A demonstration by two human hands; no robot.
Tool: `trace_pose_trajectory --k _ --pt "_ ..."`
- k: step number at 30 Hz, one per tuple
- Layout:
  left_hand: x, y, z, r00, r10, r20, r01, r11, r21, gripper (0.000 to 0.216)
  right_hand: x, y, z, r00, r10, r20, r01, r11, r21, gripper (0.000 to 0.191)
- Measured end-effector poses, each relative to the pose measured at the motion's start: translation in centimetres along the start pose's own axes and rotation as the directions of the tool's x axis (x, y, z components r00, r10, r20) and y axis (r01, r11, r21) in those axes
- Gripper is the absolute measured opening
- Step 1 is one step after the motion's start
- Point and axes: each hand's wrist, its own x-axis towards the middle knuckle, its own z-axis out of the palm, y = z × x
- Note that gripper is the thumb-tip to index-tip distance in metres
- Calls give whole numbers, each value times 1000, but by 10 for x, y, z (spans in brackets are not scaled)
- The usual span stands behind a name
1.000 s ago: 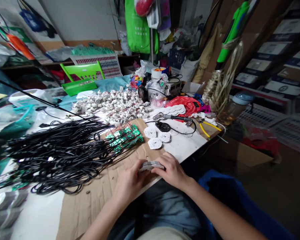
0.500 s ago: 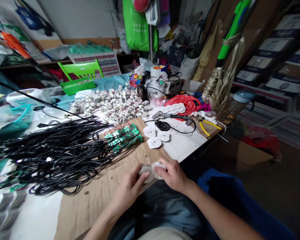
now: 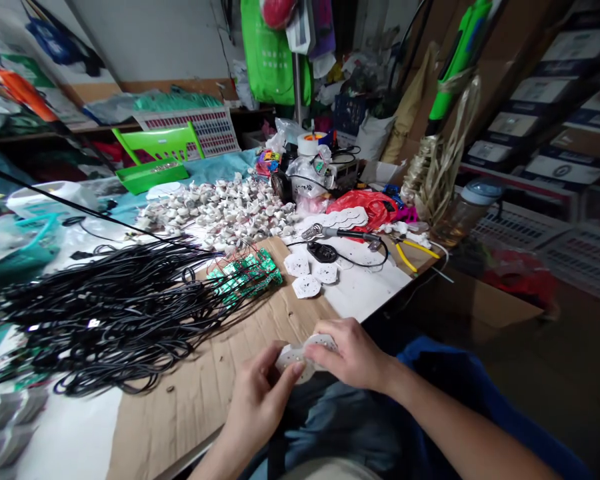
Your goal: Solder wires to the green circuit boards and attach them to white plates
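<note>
Just over the table's front edge, my left hand (image 3: 260, 390) pinches a white, many-sided circuit board (image 3: 286, 358) with small dark dots, thumb on top. Close beside it, my right hand (image 3: 355, 357) grips a second white circuit board (image 3: 325, 341) between thumb and fingers. The two boards meet at an angle; I cannot tell whether they are still joined. Three similar loose white boards (image 3: 306, 287) lie on the table beyond my hands. A strip of connected white boards (image 3: 347, 219) rests further back.
Black cables (image 3: 130, 300) and green circuit boards (image 3: 245, 277) cover the left side. Behind them lies a heap of small white parts (image 3: 225, 207). A soldering iron (image 3: 350, 233) and yellow-handled pliers (image 3: 407, 259) lie toward the right. Cardboard (image 3: 190, 393) covers the near tabletop.
Both hands have come slightly lower and nearer to me with the boards. The boards are tilted differently, their faces showing more. The camera view has shifted slightly.
</note>
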Motion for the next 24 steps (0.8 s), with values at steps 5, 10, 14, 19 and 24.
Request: trace_pose_trajectory --k 5,10,14,19,24 --pt "1 14 0 986 -64 152 87 985 -149 42 -7 -8 -5 999 43 -17 -41 992 115 37" --pt "-4 11 21 879 43 476 308 710 -633 42 -23 0 31 979 133 157 -206 631 748 71" --pt "15 25 22 917 13 399 260 740 -621 39 -10 17 7 962 274 -24 -244 892 380 71" --pt "64 38 12 982 -113 152 158 931 -330 41 39 70 -86 913 264 -311 -277 961 2 34" --pt "99 15 22 984 -106 141 125 984 -127 43 70 110 -121 910 122 -397 -270 901 -341 12"
